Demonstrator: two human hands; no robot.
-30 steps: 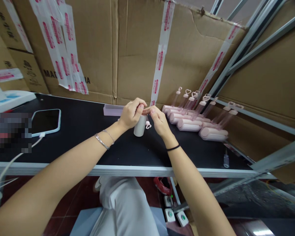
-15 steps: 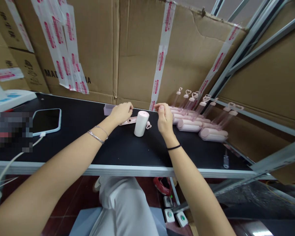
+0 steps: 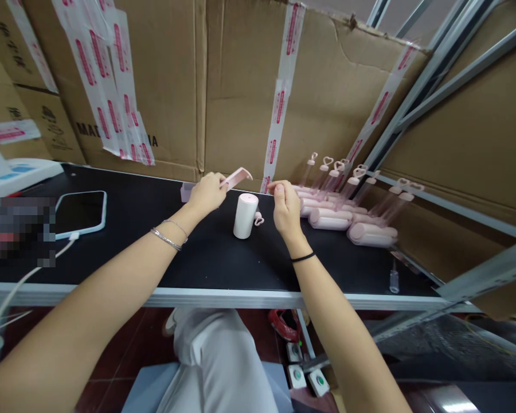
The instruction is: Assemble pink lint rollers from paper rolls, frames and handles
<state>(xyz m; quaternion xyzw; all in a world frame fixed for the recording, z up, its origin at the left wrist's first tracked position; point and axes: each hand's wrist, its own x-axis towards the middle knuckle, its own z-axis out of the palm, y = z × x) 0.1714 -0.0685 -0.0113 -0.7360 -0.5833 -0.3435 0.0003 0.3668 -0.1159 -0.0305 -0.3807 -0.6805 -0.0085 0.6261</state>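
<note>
My left hand (image 3: 208, 192) grips a narrow pink plastic strip (image 3: 237, 178) with a curved end, raised above the table's back edge. Just to the right of that hand, a white cylinder (image 3: 246, 217) with a pink top stands upright on the black table. A small pink heart-shaped loop (image 3: 258, 218) sticks out from behind its right side. My right hand (image 3: 286, 209) is beside the cylinder, apart from it, its fingers loosely bent and pointing left. I see nothing in it. Behind my left hand is a pale purple block-like piece (image 3: 186, 192), partly hidden.
Several pink-and-white cylinders (image 3: 333, 219) lie at the right, with clear tubes and heart-topped wands (image 3: 353, 181) behind them. A small clear tube (image 3: 394, 281) lies near the front right. A phone (image 3: 81, 213) with a cable is at the left. Cardboard (image 3: 241, 86) walls the back.
My left hand has lifted the pink strip off the table, and it now points up and to the right. The cylinder and my right hand have stayed in place.
</note>
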